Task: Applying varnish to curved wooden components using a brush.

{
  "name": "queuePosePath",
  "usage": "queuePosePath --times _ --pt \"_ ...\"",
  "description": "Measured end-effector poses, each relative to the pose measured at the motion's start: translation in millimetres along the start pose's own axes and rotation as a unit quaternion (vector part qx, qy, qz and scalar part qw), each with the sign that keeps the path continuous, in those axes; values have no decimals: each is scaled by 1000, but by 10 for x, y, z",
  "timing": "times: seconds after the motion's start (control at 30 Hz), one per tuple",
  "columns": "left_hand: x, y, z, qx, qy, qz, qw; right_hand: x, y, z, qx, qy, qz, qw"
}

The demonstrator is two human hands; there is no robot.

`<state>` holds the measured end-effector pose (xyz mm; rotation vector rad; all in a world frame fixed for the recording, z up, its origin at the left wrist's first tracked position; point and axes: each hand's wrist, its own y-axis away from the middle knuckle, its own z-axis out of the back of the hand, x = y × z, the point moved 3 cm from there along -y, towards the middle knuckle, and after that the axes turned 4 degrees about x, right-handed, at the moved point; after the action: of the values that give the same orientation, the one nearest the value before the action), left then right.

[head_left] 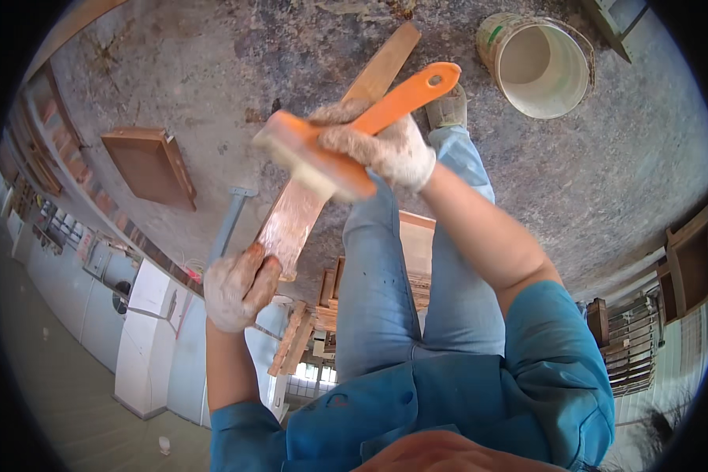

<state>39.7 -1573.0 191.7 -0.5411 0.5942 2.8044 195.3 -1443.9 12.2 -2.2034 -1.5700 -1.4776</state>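
Note:
A long narrow wooden board runs from the lower left up toward the top centre, its near half wet and shiny. My left hand, in a worn white glove, grips the board's near end. My right hand, gloved too, is closed around the orange handle of a wide flat brush. The brush's pale bristles rest across the board's middle. Both forearms come from blue sleeves. My jeans-clad legs lie below the board.
A white plastic bucket stands on the concrete floor at the upper right. A brown wooden box piece lies to the left, a grey metal bar beside the board. Stacked wooden parts and shelving sit around.

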Motion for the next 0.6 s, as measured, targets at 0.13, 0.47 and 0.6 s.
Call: queuePosePath --times 0.13,0.47,0.6 --pt "172 147 -178 -6 12 -18 1000 -830 -542 1064 -117 100 5 988" --pt "466 1036 -730 -26 160 247 955 -1695 -1534 2670 -259 565 -126 773" --pt "403 687 -746 -119 82 96 985 -1923 -1423 2579 -54 40 -131 989"
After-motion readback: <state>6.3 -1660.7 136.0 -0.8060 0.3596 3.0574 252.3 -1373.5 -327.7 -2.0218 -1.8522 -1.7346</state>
